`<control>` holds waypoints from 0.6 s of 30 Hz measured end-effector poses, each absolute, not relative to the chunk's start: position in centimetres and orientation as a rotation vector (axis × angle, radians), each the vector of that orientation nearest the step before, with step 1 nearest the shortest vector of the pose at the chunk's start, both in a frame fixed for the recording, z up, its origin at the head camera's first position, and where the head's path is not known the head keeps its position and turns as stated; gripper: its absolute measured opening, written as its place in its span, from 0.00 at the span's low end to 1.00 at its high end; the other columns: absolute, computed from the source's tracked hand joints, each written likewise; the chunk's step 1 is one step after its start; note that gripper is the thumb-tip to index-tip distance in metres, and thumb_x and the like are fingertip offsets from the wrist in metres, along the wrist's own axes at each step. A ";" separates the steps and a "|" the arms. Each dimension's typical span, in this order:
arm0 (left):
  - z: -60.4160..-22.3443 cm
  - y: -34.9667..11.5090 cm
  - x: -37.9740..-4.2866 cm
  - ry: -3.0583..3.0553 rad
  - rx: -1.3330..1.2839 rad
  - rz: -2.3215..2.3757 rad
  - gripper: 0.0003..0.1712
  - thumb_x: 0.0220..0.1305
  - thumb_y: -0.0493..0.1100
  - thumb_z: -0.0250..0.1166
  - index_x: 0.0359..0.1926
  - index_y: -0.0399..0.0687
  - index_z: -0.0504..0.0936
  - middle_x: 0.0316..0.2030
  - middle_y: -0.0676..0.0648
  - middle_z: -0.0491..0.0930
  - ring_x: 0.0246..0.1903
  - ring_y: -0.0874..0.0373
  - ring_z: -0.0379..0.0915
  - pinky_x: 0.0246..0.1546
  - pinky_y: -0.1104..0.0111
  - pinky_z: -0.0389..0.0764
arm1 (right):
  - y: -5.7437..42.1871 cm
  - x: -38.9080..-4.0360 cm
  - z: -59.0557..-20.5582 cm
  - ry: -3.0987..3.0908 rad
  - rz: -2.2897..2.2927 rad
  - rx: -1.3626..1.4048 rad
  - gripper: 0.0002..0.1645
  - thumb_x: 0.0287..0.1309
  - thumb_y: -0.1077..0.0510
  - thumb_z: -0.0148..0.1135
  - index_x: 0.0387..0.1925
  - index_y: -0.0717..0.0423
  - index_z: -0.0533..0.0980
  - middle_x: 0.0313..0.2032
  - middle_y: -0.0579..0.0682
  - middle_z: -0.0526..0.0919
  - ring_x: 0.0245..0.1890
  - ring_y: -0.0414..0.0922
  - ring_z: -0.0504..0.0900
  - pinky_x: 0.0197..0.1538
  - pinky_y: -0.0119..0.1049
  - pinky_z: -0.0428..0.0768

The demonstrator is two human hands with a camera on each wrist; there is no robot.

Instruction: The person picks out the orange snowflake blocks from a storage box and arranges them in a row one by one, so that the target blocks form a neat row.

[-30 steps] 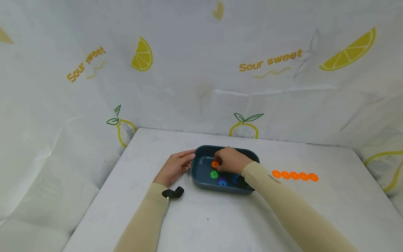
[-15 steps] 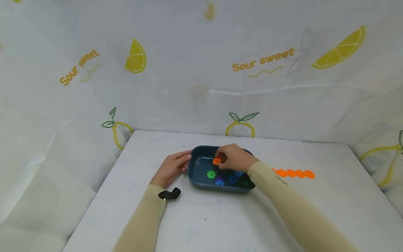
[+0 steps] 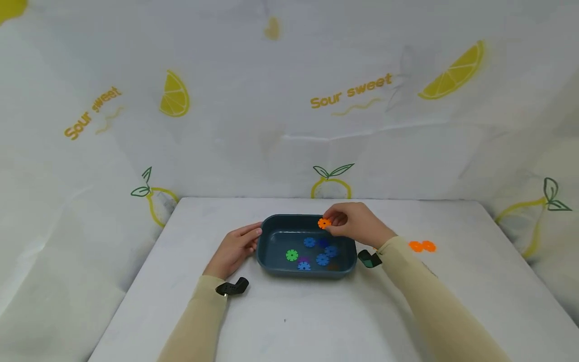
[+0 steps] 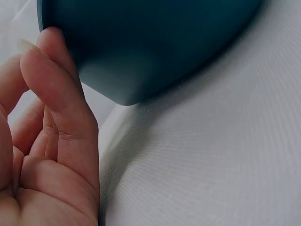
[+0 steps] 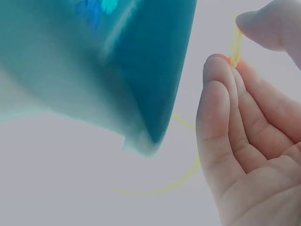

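Note:
My left hand (image 3: 231, 252) holds the left end of a dark blue-green tray (image 3: 307, 274), thumb at the rim. In the left wrist view, that hand's fingers (image 4: 70, 117) bend at the tray wall (image 4: 150, 47). Above the tray's back right corner, my right hand (image 3: 359, 222) pinches an orange notched snowflake disc (image 3: 323, 223) between thumb and fingers. That disc (image 5: 235, 44) looks thin and washed out edge-on in the right wrist view. Inside the tray lie a green disc (image 3: 291, 255), several blue discs (image 3: 322, 259), a purple one and a dim brownish one.
Several orange discs (image 3: 422, 246) lie on the white table (image 3: 289, 332) right of the tray, partly hidden by the right sleeve (image 3: 425, 281). A white cloth printed with lemons (image 3: 226, 151) rises behind and beside the table.
My right hand has lifted the orange disc from inside the tray, up and to the right toward the back rim. The left hand stays at the tray's end. The head view has shifted.

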State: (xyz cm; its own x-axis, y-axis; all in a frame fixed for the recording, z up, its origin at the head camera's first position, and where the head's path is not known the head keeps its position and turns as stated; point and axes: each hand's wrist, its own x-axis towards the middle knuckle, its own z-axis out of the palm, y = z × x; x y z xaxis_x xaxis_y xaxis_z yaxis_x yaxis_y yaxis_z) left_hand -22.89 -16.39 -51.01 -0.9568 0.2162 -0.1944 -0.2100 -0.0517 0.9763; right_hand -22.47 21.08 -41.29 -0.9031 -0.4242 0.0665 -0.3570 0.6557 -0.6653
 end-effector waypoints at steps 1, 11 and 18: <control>-51.1 -16.5 -22.8 1.932 -0.001 2.089 0.30 0.72 0.54 0.74 0.70 0.53 0.83 0.41 0.49 0.80 0.36 0.60 0.74 0.36 0.75 0.79 | 21.6 -22.4 -41.4 2.777 -1.093 -0.638 0.14 0.64 0.57 0.75 0.51 0.47 0.86 0.42 0.44 0.89 0.42 0.42 0.85 0.52 0.40 0.86; -50.9 -16.4 -22.3 1.916 -0.061 2.098 0.30 0.74 0.52 0.73 0.71 0.49 0.81 0.41 0.50 0.79 0.37 0.61 0.74 0.36 0.75 0.79 | 28.5 -20.7 -42.7 2.867 -1.188 -0.444 0.12 0.67 0.53 0.74 0.51 0.45 0.87 0.41 0.44 0.89 0.43 0.43 0.86 0.50 0.31 0.86; -50.9 -16.2 -22.5 1.905 -0.056 2.093 0.32 0.73 0.53 0.73 0.73 0.49 0.79 0.40 0.50 0.80 0.36 0.62 0.74 0.35 0.75 0.79 | 33.8 -19.2 -43.9 2.912 -1.185 -0.255 0.15 0.69 0.49 0.73 0.55 0.45 0.87 0.45 0.46 0.90 0.45 0.45 0.87 0.48 0.30 0.85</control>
State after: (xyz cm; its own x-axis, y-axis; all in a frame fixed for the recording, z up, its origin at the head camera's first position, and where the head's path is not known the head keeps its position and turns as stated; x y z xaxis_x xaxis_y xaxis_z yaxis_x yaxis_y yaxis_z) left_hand -22.52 -16.21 -50.94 -0.9514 0.1999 -0.2344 -0.2521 -0.0679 0.9653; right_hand -19.17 33.77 -43.87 -0.9868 -0.1445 0.0730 -0.1545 0.7046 -0.6926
